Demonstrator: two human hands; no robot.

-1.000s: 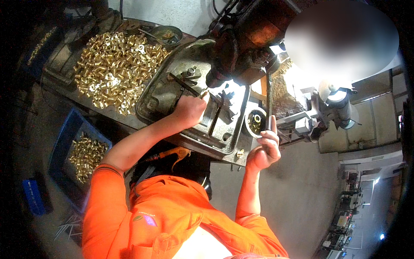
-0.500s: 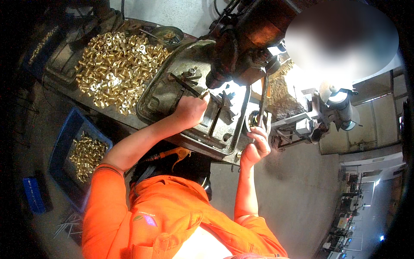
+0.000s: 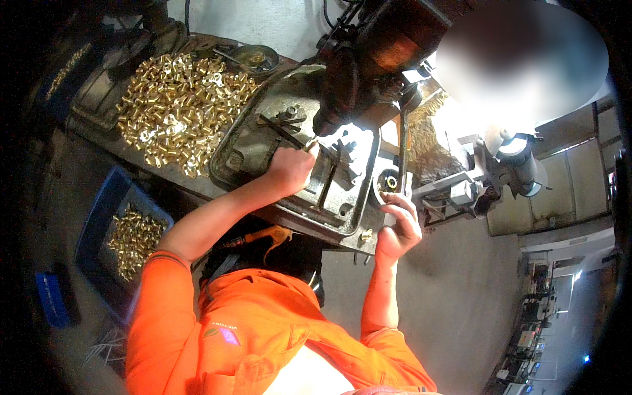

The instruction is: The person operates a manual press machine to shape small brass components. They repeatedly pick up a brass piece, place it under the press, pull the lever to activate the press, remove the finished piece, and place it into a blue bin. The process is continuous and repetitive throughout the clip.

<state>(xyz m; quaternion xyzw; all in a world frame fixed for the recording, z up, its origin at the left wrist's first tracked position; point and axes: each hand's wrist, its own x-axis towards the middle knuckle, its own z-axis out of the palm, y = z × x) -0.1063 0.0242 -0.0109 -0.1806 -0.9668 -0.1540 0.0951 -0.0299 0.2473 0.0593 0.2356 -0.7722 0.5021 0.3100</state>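
My left hand (image 3: pixel 291 172) is closed on a small brass fitting (image 3: pixel 312 146), holding it low under the dark head of a drill press (image 3: pixel 336 115). Most of the fitting is hidden by my fingers and by glare. It sits over the press's metal table (image 3: pixel 253 158), whose raised rim encloses slots and dark clamp bars (image 3: pixel 327 174). On the right, my right hand (image 3: pixel 399 230) has its fingers curled at the lower end of the press's long dark lever (image 3: pixel 403 151). A round dish (image 3: pixel 382 186) with a brass-coloured ring lies beside those fingers.
A big heap of brass fittings (image 3: pixel 178 108) covers the bench to the left. Below it stands a blue bin (image 3: pixel 99 220) with more fittings. One loose brass piece (image 3: pixel 366 235) rests at the bench edge. An orange air gun (image 3: pixel 270 235) hangs under the bench; a lit lamp (image 3: pixel 517 151) stands right.
My right hand has shifted slightly down and to the right, with the lever's end, showing more of the round dish. My left hand stays almost in place with the fitting.
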